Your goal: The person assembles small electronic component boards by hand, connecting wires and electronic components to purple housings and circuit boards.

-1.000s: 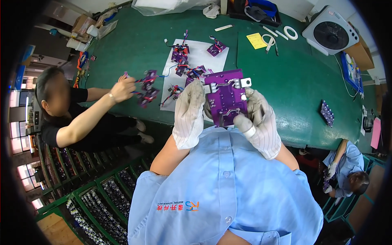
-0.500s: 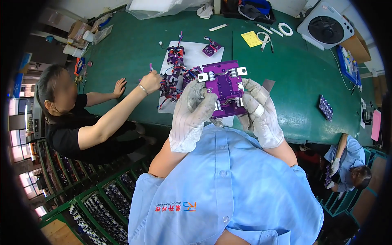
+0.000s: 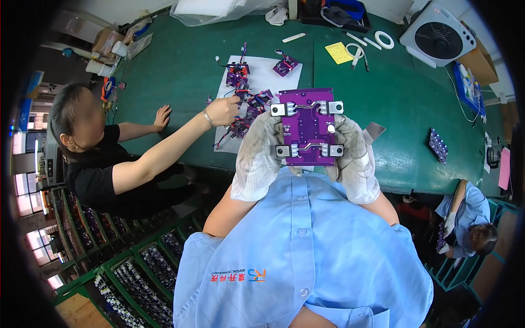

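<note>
I hold a purple circuit board with silver metal brackets at its corners, flat and facing up in front of my chest. My left hand, in a white glove, grips its left edge. My right hand, also gloved, grips the right edge. The board hovers over the near edge of the green table. Just left of it, a seated person's hand touches a cluster of small purple wired boards lying on a white sheet.
A white fan stands at the far right, with a yellow note pad, a tape ring and a dark tray behind. A small purple part lies to the right. Green crates of parts sit lower left. Another person crouches lower right.
I have turned the purple board square and raised it closer to me. The seated person's hand has moved right along the table onto the pile of small boards.
</note>
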A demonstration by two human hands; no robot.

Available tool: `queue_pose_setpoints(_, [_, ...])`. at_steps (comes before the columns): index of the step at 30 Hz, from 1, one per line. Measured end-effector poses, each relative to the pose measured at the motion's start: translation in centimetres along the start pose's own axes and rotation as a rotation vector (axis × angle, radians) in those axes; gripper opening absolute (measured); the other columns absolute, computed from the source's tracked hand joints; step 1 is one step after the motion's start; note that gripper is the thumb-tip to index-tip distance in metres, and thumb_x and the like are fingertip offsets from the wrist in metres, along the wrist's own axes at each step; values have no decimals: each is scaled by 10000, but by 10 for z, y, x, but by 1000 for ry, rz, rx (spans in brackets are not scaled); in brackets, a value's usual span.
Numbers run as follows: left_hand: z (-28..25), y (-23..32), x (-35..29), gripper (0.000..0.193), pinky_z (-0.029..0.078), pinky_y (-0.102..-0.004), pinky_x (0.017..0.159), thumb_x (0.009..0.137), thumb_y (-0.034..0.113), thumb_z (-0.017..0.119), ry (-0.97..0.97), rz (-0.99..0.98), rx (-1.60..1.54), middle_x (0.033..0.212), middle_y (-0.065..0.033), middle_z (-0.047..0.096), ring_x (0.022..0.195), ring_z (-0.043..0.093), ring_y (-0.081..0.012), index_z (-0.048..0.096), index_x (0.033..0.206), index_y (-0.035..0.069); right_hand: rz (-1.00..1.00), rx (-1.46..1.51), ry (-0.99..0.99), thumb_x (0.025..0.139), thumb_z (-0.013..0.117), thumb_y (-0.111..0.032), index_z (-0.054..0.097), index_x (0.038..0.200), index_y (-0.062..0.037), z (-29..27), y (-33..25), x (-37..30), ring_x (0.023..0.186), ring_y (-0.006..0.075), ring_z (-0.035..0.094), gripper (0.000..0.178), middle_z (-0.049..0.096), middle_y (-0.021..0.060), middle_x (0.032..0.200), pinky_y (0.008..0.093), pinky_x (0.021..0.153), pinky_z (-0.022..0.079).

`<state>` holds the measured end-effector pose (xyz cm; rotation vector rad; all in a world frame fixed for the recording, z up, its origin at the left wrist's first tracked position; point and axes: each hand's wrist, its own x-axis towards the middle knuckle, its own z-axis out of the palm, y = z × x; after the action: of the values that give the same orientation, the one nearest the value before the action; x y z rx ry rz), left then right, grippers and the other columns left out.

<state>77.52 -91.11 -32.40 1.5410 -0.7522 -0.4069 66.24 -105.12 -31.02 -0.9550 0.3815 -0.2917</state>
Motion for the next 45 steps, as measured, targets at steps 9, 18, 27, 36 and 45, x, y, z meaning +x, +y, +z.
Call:
queue_pose_setpoints(9, [0,3,13,751,566,-334,542,860,621,304,70,-451,-1129,925,-111,576,747,624,-183,361,1235,-27,96,146,61,907,408,-483,517,1093,-86,0,7,11,508,60,461,452,570,31,846,175,406,329])
queue_pose_setpoints(18, [3,14,15,848,555,-319,490,809,681,343,-14,-379,-777,939,-162,585,716,642,-209,347,1236,-51,70,174,82,918,413,-435,495,1102,-59,-4,10,14,574,85,498,427,548,57,874,198,454,393])
queue_pose_setpoints(27, [0,-1,13,854,549,-291,585,790,642,475,-125,-264,-684,914,-105,574,721,618,-159,339,1221,-83,104,113,67,878,442,-519,478,1092,-29,-11,11,16,452,76,439,536,552,68,821,201,366,318])
queue_pose_setpoints(36, [13,16,29,524,465,-228,631,864,363,535,-118,-409,-592,991,-99,552,781,555,-110,431,1164,-54,55,74,36,867,430,-555,457,1133,3,-34,21,27,431,70,442,619,549,98,838,185,355,306])
queue_pose_setpoints(45, [30,4,48,309,425,-238,639,815,-49,462,-286,-353,-229,811,-52,505,696,487,-111,488,1121,-10,196,351,-176,856,445,-558,283,1348,-121,-96,51,69,1019,208,555,677,526,126,1163,340,855,476])
